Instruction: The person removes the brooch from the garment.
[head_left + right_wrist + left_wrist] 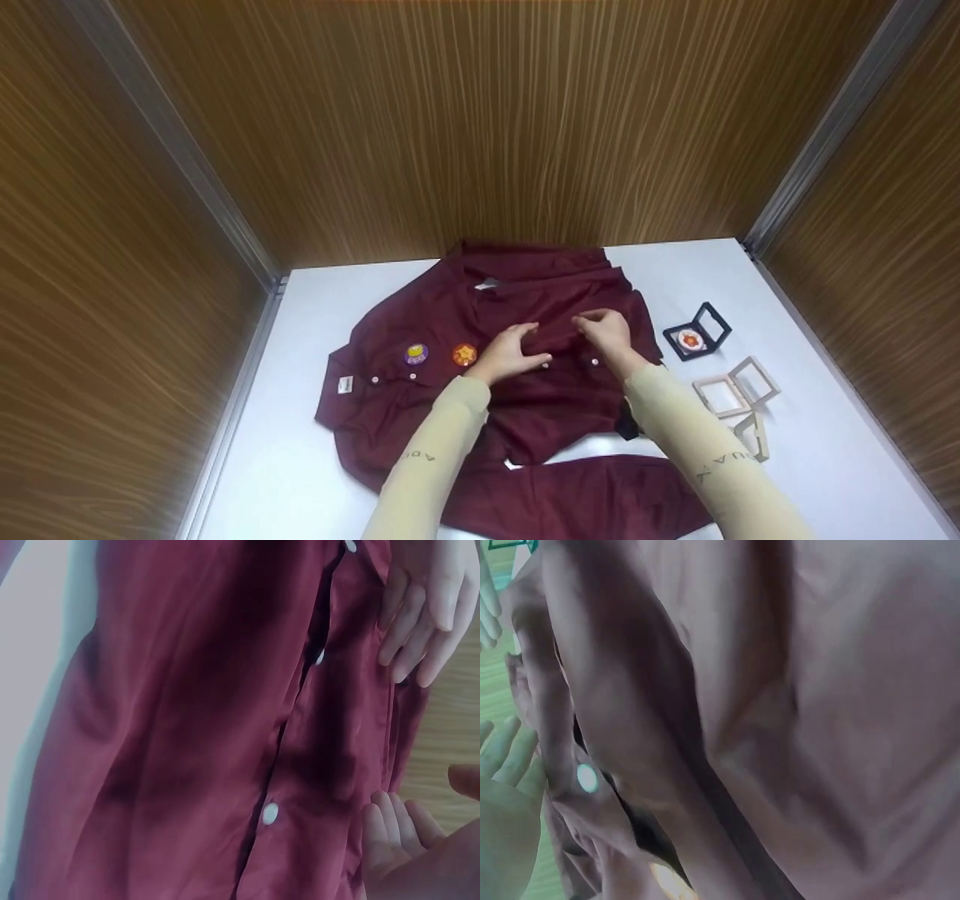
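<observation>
A maroon button-up shirt (pixel 435 420) lies spread on a white table, its collar to the left and white buttons (pixel 271 814) along its front. On its chest are a purple-and-yellow round badge (pixel 416 354) and an orange badge (pixel 465 355) with a yellow star. My left hand (pixel 514 354) is over the middle of the shirt beside the orange badge, thumb and fingers spread apart. To its right, my right hand (pixel 609 334) hovers over the lower shirt, fingers loosely bent. The right wrist view shows that palm (pixel 420 859) with nothing in it.
At right, a black hinged case (pixel 694 340) stands unfolded, holding a round badge with a red-orange design. Below it are a pale hinged frame (pixel 724 397) and another pale frame (pixel 759 436), partly behind my right sleeve. Wood-grain panels (pixel 480 120) enclose the table (pixel 285 450).
</observation>
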`<state>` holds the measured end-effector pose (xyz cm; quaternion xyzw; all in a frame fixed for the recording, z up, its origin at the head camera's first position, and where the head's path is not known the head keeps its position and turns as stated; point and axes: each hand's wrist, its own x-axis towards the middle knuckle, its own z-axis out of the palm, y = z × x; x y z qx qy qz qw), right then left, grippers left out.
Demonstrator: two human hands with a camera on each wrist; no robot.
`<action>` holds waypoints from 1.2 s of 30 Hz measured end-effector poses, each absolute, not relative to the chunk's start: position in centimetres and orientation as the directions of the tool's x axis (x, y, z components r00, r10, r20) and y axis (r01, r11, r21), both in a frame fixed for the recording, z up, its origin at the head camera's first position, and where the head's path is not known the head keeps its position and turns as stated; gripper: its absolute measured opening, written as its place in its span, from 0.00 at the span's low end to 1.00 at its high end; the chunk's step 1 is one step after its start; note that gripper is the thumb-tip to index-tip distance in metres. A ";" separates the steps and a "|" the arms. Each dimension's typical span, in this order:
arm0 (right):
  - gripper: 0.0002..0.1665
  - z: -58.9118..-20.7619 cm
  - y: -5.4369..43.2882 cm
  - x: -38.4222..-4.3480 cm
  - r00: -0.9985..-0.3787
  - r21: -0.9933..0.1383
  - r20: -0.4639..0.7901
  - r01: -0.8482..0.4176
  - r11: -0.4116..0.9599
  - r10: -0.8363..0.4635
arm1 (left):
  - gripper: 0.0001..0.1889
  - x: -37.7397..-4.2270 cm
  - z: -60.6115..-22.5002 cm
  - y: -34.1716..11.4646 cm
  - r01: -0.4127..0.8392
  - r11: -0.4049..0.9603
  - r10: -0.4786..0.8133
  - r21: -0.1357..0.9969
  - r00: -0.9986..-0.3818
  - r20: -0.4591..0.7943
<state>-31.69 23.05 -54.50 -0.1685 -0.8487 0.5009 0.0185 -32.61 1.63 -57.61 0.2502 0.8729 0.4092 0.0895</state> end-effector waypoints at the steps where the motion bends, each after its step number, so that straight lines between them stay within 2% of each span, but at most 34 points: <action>1: 0.21 -54.5 22.7 -31.8 -0.944 -0.853 -0.137 0.266 0.448 0.300 | 0.38 -32.7 -57.6 1.3 0.371 0.539 0.509 0.756 -0.859 0.058; 9: 0.21 -54.4 20.5 -32.4 -0.951 -0.870 -0.175 0.270 0.412 0.254 | 0.37 -32.9 -57.6 -1.1 0.378 0.550 0.472 0.744 -0.876 0.096; 17: 0.20 -54.4 18.8 -33.1 -0.955 -0.884 -0.181 0.262 0.387 0.234 | 0.37 -33.1 -57.6 -2.7 0.343 0.572 0.456 0.745 -0.888 0.059; 36: 0.18 -54.6 13.3 -33.6 -0.978 -0.854 -0.110 0.183 0.488 0.175 | 0.37 -33.3 -58.8 -6.4 0.321 0.561 0.403 0.763 -0.911 0.087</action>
